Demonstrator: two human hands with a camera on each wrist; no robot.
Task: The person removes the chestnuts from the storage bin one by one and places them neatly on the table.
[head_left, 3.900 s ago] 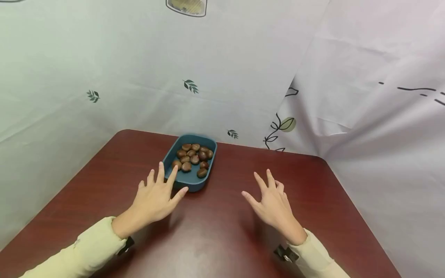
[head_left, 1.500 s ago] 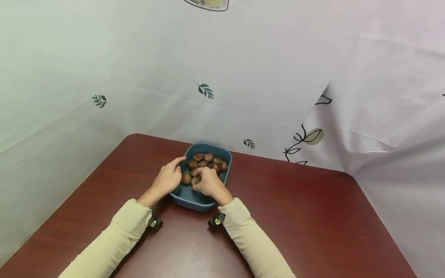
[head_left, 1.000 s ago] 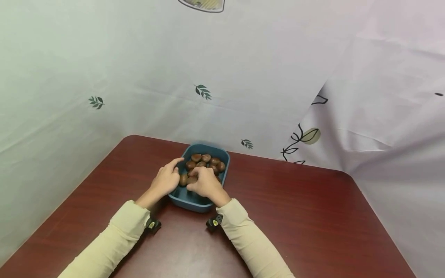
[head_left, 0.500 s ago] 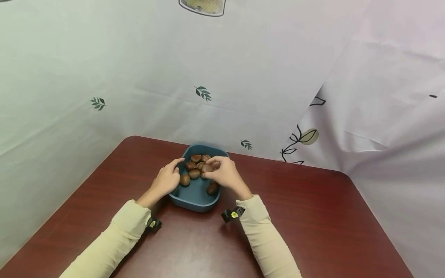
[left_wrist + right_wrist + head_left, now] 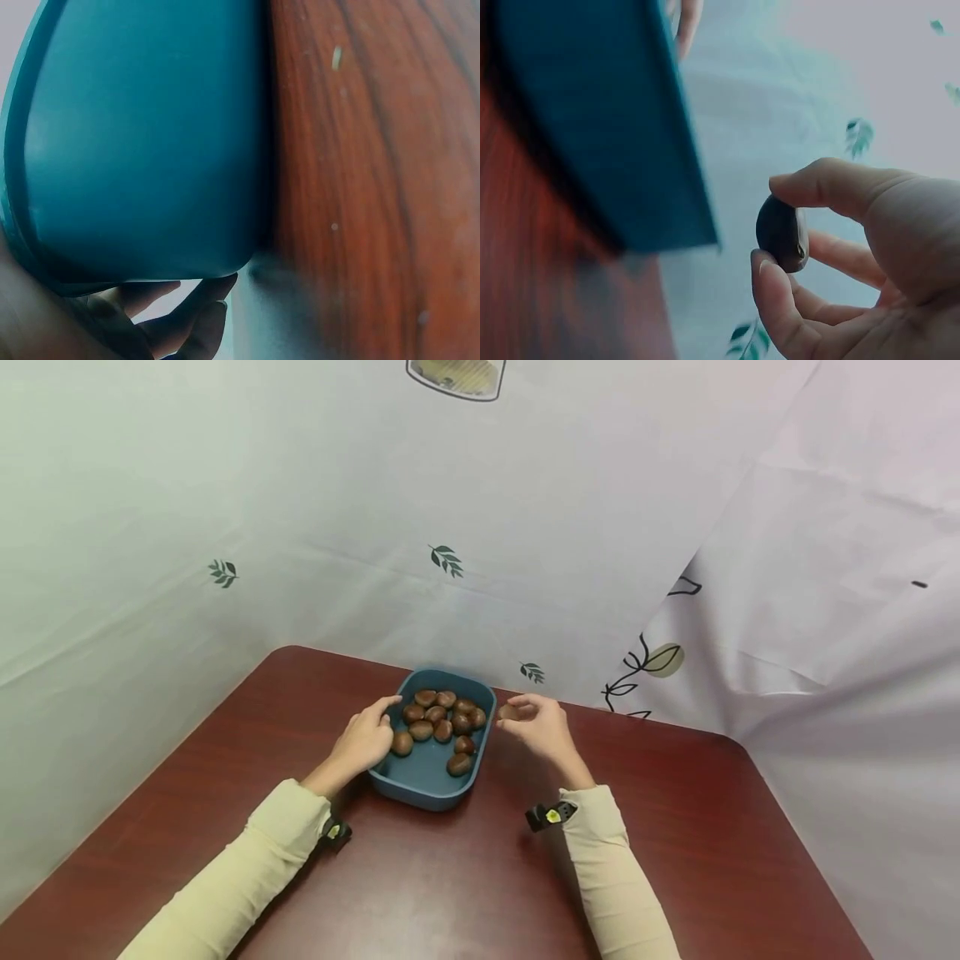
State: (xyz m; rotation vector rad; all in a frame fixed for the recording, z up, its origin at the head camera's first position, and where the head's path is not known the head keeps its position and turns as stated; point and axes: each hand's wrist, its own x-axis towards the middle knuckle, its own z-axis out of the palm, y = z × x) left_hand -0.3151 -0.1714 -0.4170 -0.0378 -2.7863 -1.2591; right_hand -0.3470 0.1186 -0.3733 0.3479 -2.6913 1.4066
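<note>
Pale leaf-printed cloth hangs behind the dark red table, where a blue container sits. The left hand curls round its left wall. Just outside the opposite wall, the right hand pinches one chestnut between thumb and fingertips, its long axis bridging them; other chestnuts lie inside.

My head camera looks forward and down from high on the near side, taking in my left hand, right hand, the worktop and the far cloth; my left wrist camera, turned sideways, faces the outer wall of the blue tray from close; my right wrist camera, also sideways, looks low past the tray to my right hand and the cloth; all three share tray and worktop
</note>
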